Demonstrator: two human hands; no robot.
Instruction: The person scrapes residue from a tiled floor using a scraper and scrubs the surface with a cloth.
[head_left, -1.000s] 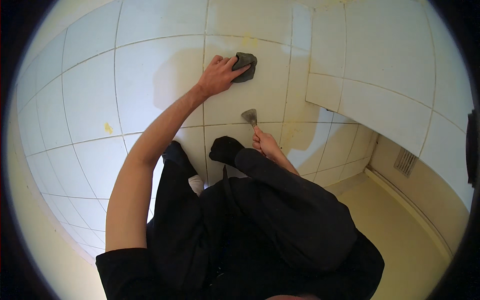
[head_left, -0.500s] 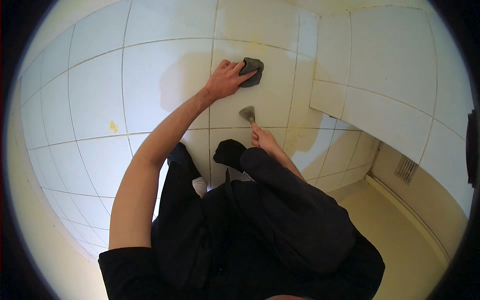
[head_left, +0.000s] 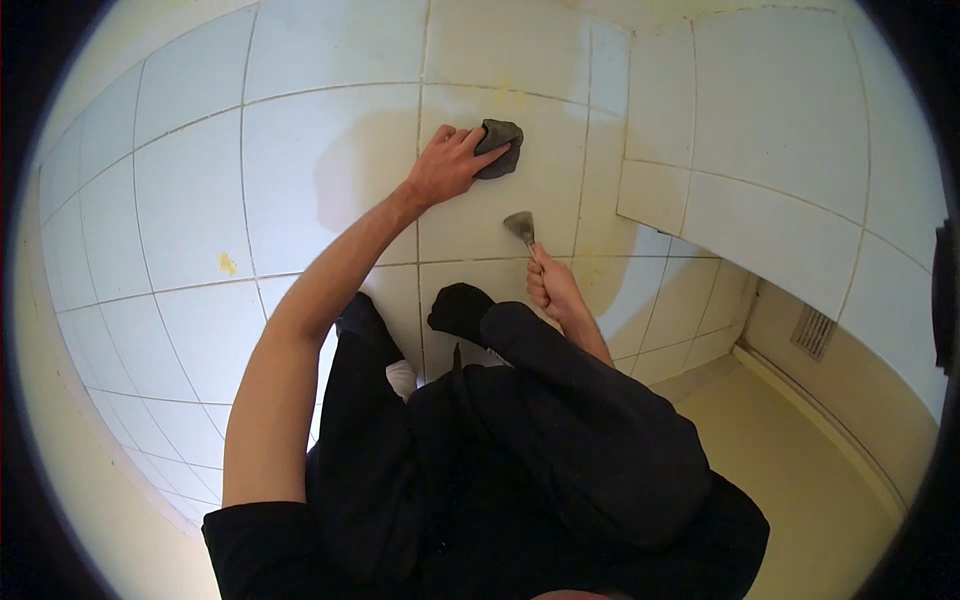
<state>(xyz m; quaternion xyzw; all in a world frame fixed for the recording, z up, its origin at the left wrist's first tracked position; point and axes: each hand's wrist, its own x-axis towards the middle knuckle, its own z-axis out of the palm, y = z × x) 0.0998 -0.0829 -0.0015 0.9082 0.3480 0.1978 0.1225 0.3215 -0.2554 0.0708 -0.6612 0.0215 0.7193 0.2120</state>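
Note:
With bent fingers, my left hand (head_left: 446,166) presses a dark grey cloth (head_left: 501,148) against the white tiles (head_left: 335,190). My right hand (head_left: 556,287) is closed around the handle of a scraper (head_left: 521,227), whose wide grey blade points up and away from me. The scraper is below and slightly right of the cloth, apart from it. Whether its blade touches the tile, I cannot tell. Faint yellow stains (head_left: 508,95) mark the tile just beyond the cloth.
A yellow patch (head_left: 228,264) sticks to a tile at left. On the right a tiled box-like ledge (head_left: 770,205) juts out, with a vent grille (head_left: 813,332) below its edge. My dark-socked foot (head_left: 461,309) rests near my right hand.
My right hand has moved a little to the right with the scraper and turned, so more of its fingers show. The left hand and cloth have hardly moved.

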